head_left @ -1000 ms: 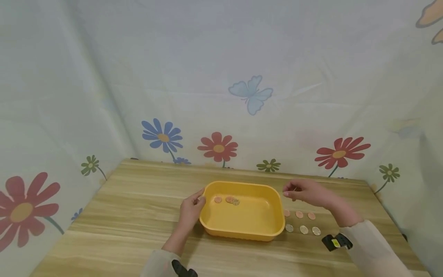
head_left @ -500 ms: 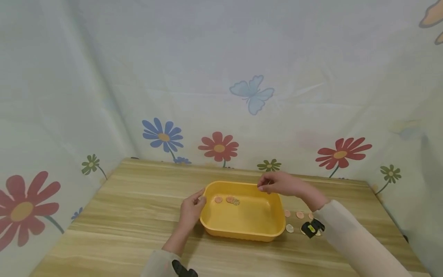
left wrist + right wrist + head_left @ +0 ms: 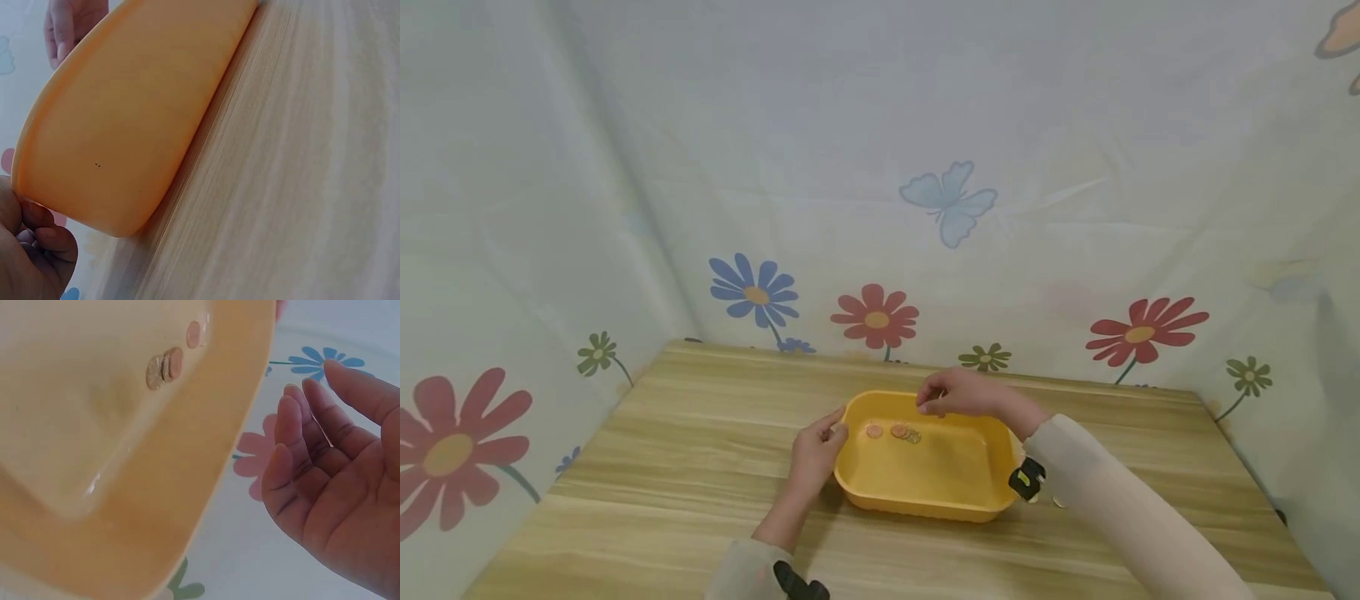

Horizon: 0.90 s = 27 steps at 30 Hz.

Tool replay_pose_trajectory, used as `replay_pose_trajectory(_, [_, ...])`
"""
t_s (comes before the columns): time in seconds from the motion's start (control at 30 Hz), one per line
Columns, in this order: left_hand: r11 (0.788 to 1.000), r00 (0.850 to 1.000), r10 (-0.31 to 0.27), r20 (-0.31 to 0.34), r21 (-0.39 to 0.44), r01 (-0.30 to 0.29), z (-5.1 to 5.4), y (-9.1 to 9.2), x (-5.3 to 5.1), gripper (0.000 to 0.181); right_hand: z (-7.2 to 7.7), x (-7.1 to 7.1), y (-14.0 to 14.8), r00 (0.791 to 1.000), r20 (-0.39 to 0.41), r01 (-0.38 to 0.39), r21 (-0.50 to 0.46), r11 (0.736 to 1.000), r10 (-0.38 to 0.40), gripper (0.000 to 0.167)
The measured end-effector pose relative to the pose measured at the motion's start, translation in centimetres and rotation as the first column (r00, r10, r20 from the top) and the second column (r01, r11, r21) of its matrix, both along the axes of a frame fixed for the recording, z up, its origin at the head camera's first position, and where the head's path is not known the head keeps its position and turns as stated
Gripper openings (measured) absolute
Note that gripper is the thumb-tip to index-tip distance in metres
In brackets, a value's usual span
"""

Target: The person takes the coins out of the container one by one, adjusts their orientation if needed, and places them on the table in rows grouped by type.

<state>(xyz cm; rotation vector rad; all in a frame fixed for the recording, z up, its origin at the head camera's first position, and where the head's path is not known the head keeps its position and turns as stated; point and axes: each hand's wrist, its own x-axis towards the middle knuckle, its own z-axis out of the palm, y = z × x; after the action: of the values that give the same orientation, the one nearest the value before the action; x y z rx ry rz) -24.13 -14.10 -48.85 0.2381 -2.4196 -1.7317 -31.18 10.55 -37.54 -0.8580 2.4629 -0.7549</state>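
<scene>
A yellow plastic tray (image 3: pixel 917 505) stands on the table. My left hand (image 3: pixel 815 454) grips its left end, thumb at the rim; in the left wrist view its curled fingers (image 3: pixel 57 240) meet the tray's outer corner. Inside the tray lie a lone copper coin (image 3: pixel 874 431) and a small overlapping cluster of copper and silver coins (image 3: pixel 155 372). My right hand (image 3: pixel 958 393) hovers over the tray's back rim with thumb and fingers bent close together. In the right wrist view its palm (image 3: pixel 350 481) faces the camera; no coin shows between the fingertips.
To the right of the tray, silver coins (image 3: pixel 1059 502) peek out beside the right sleeve (image 3: pixel 1120 492), which hides others. The wooden table (image 3: pixel 647 467) ends at a flower-printed cloth wall (image 3: pixel 820 167). A dark wrist device (image 3: pixel 1027 480) sits above the tray's right end.
My right hand has moved left from beside the tray to above its back rim, and its sleeve now covers most of the coins on the table. The left hand and the tray stay put.
</scene>
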Motion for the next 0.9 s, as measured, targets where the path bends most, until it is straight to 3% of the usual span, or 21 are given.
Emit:
replay_pose_trajectory(0.47, [1.0, 1.0, 0.0, -0.018, -0.011, 0.0, 0.2, 0.0, 0.0, 0.04, -3.8, -1.1, -3.4, 0.999, 0.018, -0.028, 0.028, 0.999, 0.028, 0.031])
replay_pose_trajectory(0.67, [1.0, 1.0, -0.003, 0.007, -0.002, 0.003, 0.1, 0.0, 0.0, 0.04, -4.8, -1.1, -4.7, 0.998, 0.06, -0.015, 0.022, 1.0, 0.014, 0.034])
replay_pose_trajectory(0.9, [1.0, 1.0, 0.008, -0.009, -0.011, -0.008, 0.1, 0.1, -0.1, 0.04, -6.5, -1.2, -5.9, 0.997, 0.072, 0.031, 0.024, 0.999, -0.033, 0.035])
